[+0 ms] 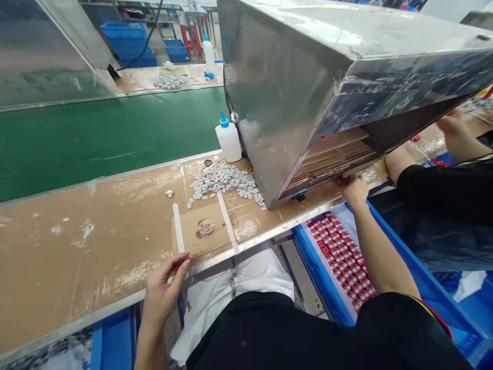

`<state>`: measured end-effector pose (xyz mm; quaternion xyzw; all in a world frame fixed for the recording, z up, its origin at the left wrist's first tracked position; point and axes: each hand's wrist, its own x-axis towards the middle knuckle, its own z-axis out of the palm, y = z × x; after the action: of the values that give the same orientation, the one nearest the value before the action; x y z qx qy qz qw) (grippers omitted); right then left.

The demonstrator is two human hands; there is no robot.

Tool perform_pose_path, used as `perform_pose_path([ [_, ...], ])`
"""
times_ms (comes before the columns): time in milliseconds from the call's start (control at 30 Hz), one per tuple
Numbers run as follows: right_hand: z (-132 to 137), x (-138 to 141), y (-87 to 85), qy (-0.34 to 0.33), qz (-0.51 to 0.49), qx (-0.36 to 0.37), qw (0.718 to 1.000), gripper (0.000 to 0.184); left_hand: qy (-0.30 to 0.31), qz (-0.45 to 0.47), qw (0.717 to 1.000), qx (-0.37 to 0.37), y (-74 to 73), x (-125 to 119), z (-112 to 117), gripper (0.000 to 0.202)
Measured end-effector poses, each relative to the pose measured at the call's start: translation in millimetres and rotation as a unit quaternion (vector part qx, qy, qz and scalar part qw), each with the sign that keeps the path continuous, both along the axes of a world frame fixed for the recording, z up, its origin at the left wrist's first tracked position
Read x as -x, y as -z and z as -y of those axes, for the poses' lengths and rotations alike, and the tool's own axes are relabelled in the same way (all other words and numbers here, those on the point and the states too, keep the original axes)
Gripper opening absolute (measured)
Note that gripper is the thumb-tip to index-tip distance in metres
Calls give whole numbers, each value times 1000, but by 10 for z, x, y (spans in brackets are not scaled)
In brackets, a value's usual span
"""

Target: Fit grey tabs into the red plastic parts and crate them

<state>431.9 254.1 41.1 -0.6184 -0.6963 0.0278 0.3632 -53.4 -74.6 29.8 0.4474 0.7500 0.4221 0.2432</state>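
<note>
My left hand (164, 293) rests at the front edge of the brown workbench (77, 246), fingers apart, fingertips touching the edge near a cardboard piece (202, 228) framed by two white strips. It holds nothing. My right hand (352, 189) reaches to the opening of a large shiny metal box (292, 87), its fingers curled at the front edge of a brown slatted tray (333, 154) inside. A heap of small grey square parts (225, 181) lies between the cardboard and the box.
A white squeeze bottle with a blue cap (228, 140) stands beside the box. A green conveyor belt (103, 136) runs behind the bench. A blue bin holding red parts (344, 257) sits below my right arm. Another person's arms (442, 169) work at the right.
</note>
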Motion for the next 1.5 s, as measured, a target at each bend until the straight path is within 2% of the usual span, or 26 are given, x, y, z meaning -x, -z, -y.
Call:
perform_pose_path([
  [100,-26,172,-106,49,-9,-21,999,24,-6,3,1000,-4,51,3,-24,43],
  [167,12,444,-200,33,-9,-38,999,10,-16,20,1000,-12,87,0,-35,41],
  [233,33,824,-281,-78,7,-36,996,17,-39,27,998,-29,111,-11,-49,38],
  [333,-7,1384,-335,-308,60,12,950,31,-56,17,997,-59,120,-51,-67,36],
  [400,-70,1616,-331,-358,79,42,930,33,-47,11,997,-68,121,-92,-65,34],
  [500,-130,1705,-326,-306,56,66,948,25,-28,32,997,-61,135,-171,-39,33],
  [600,36,1586,-412,-211,14,62,975,11,-1,64,997,-48,137,-251,-14,31],
  [667,345,1441,-526,-156,-11,40,987,11,23,68,996,-54,114,-299,-15,27],
  [733,770,1278,-637,-82,-53,25,995,24,61,58,994,-68,81,-345,-38,24],
  [767,997,1206,-670,-36,-94,31,994,31,87,52,992,-74,67,-370,-58,23],
  [800,1215,1155,-678,-20,-129,62,990,37,121,48,988,-79,60,-398,-82,23],
  [867,1597,1163,-605,-73,-206,178,960,44,198,64,974,-85,65,-462,-143,23],
  [933,1890,1356,-429,-174,-289,293,895,43,268,106,953,-96,88,-536,-218,24],
  [1000,2101,1691,-206,-276,-369,407,789,46,322,146,928,-115,104,-599,-305,37],
  [1067,2232,2046,-9,-332,-426,511,669,53,366,167,905,-137,96,-624,-392,53],
  [1100,2269,2194,63,-343,-449,543,621,55,386,172,894,-147,82,-616,-430,55],
  [1133,2291,2315,113,-348,-467,564,585,56,401,177,886,-153,66,-594,-458,54],
  [1200,2297,2482,149,-351,-486,590,541,54,406,183,882,-154,35,-516,-474,50],
  [1300,2267,2639,121,-351,-464,631,513,48,347,189,910,-127,30,-386,-396,49],
  [1367,2251,2733,106,-348,-441,644,519,48,286,203,930,-109,65,-331,-311,50],
  [1433,2240,2815,113,-361,-411,626,556,50,232,228,940,-100,116,-305,-236,52],
  [1500,2215,2862,135,-394,-349,580,621,50,189,273,938,-96,161,-292,-187,54],
])
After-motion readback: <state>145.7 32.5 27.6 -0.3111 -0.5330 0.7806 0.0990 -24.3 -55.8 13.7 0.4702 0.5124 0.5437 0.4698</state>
